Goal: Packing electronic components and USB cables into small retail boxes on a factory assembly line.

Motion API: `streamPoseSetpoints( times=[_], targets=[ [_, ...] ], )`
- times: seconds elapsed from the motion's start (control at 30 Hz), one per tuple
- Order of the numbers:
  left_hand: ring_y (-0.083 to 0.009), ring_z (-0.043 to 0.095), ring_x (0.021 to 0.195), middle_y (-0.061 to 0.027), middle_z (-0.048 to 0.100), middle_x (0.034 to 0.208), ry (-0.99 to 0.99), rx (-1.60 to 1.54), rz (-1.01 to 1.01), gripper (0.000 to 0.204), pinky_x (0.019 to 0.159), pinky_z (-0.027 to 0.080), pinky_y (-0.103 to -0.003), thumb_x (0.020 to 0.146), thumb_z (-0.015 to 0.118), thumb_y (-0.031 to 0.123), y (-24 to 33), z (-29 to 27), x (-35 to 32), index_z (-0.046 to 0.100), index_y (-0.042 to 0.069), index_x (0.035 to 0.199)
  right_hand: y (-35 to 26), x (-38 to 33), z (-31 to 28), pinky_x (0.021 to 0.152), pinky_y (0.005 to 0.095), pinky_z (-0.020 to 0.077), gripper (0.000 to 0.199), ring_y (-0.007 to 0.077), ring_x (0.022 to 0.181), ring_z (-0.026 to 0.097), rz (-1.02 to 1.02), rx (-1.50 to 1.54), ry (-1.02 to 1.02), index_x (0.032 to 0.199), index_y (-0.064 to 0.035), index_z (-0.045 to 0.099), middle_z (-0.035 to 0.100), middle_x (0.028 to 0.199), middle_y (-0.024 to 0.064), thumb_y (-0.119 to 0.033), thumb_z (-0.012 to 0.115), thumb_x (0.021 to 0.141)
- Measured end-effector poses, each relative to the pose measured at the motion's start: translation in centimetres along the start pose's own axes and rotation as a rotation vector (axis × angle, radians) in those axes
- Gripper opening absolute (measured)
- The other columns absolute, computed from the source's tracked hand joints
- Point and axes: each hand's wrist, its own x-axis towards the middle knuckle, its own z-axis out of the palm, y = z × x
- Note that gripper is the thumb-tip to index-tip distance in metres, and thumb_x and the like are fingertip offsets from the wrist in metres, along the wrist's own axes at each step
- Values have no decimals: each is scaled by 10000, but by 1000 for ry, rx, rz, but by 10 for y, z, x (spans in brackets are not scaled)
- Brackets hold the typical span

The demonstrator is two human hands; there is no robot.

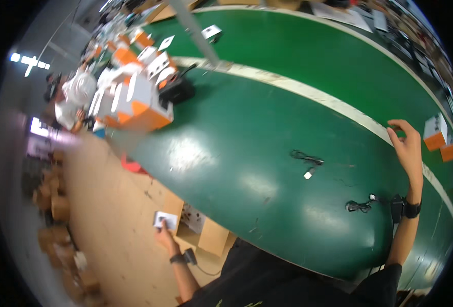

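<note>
My left hand (167, 242) is closed around a small flat white piece with a dark mark, like a little box or card (166, 220). It is beyond the table's near-left edge, beside an open cardboard box (212, 238). Over the right side of the green table (226, 174), my right hand (406, 145) has curved fingers, thumb apart, and holds nothing. White-and-orange boxes (435, 132) stand just right of it. Nearer me lies a bundled black cable (358, 206). Another black cable (306, 156) lies mid-table, with a white plug or tag (309, 174) by it.
Grey-and-orange cartons (143, 108) pile up at the far left with a black object (177, 91) beside them. A grey post (198, 33) rises near a pale strip (298, 87) and a green belt (308, 48). Brown cartons (60, 207) stand on the left floor; people are farther back.
</note>
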Motion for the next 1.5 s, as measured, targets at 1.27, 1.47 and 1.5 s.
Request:
streamPoseSetpoints(
  times=[1.27, 1.47, 1.5],
  targets=[
    [-534, -5, 1623, -361, 24, 1725, -1672, 427, 1368, 976, 1269, 27, -687, 1004, 681, 412, 355, 216, -335, 108, -8, 1674, -36, -96, -76, 885, 475, 574, 662, 422, 976, 712, -43, -220, -552, 1234, -4, 647, 697, 1051, 217, -432, 896, 794],
    [-579, -75, 1602, -449, -106, 1680, -1975, 184, 1557, 1126, 1258, 94, -701, 999, 704, 509, 353, 228, -377, -11, -30, 1683, -39, -106, -26, 783, 513, 565, 693, 451, 885, 719, -77, -47, -700, 1111, 79, 591, 723, 841, 233, -444, 909, 786],
    [-570, -69, 1606, -435, -94, 1691, -2023, 134, 1531, 1121, 1260, 86, -699, 1009, 673, 545, 353, 229, -382, -16, -23, 1686, -41, -107, -19, 769, 515, 561, 700, 450, 887, 720, -112, 61, -651, 1091, 84, 584, 723, 841, 238, -452, 911, 782]
  ],
)
